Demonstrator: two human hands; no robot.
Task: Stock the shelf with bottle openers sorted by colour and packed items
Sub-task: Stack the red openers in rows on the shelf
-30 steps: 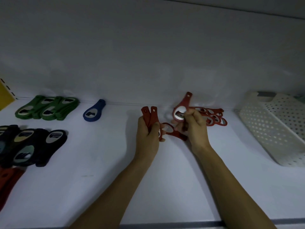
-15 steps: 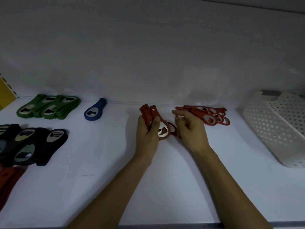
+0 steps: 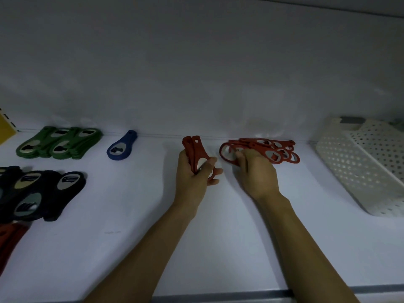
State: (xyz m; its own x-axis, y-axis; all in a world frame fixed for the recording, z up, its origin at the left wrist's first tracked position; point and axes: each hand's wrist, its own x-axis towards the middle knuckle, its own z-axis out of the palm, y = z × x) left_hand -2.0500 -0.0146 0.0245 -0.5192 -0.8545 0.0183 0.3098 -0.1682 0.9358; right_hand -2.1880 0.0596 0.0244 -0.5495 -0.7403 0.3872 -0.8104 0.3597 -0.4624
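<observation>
Right hand (image 3: 255, 171) has shifted onto the red pile (image 3: 273, 149), grip unclear; left hand (image 3: 192, 174) clasps red openers (image 3: 193, 148), handles pointing toward the wall (image 3: 196, 84).

I am recording a white basket (image 3: 349, 167) sitting at my far right, near the back wall (image 3: 196, 68). Round holes are running all over its sides. A grey piece (image 3: 352, 120) is showing at its rear rim, and I am not able to tell what it is. At my far left a yellow panel (image 3: 4, 130) is poking into view, with a black dashed line running along its edge. The wall is standing plain and pale across the whole width, and a dark line (image 3: 328, 10) is crossing its top right corner.
</observation>
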